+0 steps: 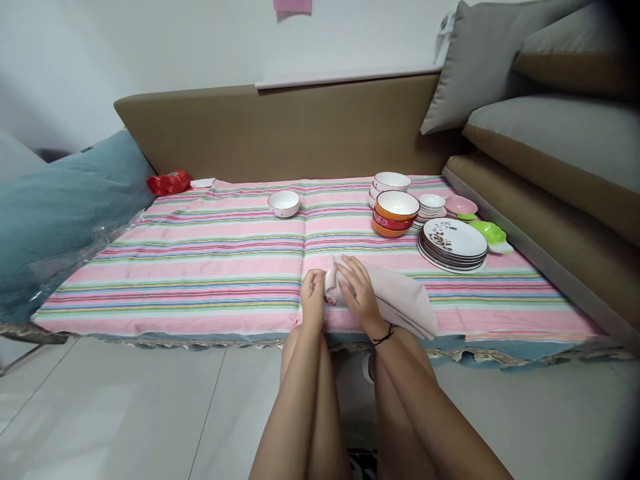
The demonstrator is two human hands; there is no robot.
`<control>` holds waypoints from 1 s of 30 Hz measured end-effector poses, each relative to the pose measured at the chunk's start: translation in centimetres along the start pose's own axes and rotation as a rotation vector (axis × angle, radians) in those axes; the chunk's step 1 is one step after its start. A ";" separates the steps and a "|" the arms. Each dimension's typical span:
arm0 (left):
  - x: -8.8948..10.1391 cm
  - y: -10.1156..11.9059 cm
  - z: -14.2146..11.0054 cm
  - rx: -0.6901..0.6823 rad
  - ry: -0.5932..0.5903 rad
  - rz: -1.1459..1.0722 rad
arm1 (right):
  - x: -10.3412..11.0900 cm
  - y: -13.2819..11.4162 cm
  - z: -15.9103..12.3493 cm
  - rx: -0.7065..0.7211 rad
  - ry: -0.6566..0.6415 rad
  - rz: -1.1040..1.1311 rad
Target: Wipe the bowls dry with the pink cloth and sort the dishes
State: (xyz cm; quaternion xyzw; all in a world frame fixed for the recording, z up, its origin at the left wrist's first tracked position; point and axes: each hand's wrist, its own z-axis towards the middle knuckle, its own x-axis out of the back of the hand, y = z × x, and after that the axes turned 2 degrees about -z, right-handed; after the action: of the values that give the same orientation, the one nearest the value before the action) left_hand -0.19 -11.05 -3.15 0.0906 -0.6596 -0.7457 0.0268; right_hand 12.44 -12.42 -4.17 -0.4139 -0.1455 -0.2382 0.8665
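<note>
At the near edge of the striped cover, my right hand (357,291) presses a pale pinkish-white cloth (403,297), its fingers bent over the folds. The cloth's loose end trails to the right, across my right thigh. My left hand (313,288) is closed just to the left, gripping the edge of a white piece with a red floral pattern (331,301). Cloth and fingers hide most of that piece, so its shape is unclear. Farther back, a white bowl (284,204) stands upright by itself, touched by neither hand.
Right of my hands stand stacked orange and red bowls (395,215), white bowls (393,180), small dishes (431,203) and dark-rimmed plates (454,240). Beyond them lie a pink dish (461,205) and a green dish (490,234). A red bundle (171,183) rests at the far left.
</note>
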 end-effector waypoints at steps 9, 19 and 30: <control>-0.1 -0.8 0.0 0.039 -0.225 0.136 | -0.8 3.4 0.2 -0.519 0.252 0.297; 0.4 -0.9 0.1 0.078 -0.623 0.157 | -2.7 3.3 -0.1 -0.534 0.215 0.354; 2.1 0.8 0.5 0.127 -0.376 0.015 | -1.2 1.9 0.3 -0.389 0.156 0.299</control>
State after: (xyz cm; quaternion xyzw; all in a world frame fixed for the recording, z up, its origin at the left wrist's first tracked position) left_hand -2.41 -11.02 -2.51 -0.0535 -0.6995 -0.7060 -0.0973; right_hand 12.44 -10.78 -5.74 -0.5702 0.0330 -0.1622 0.8046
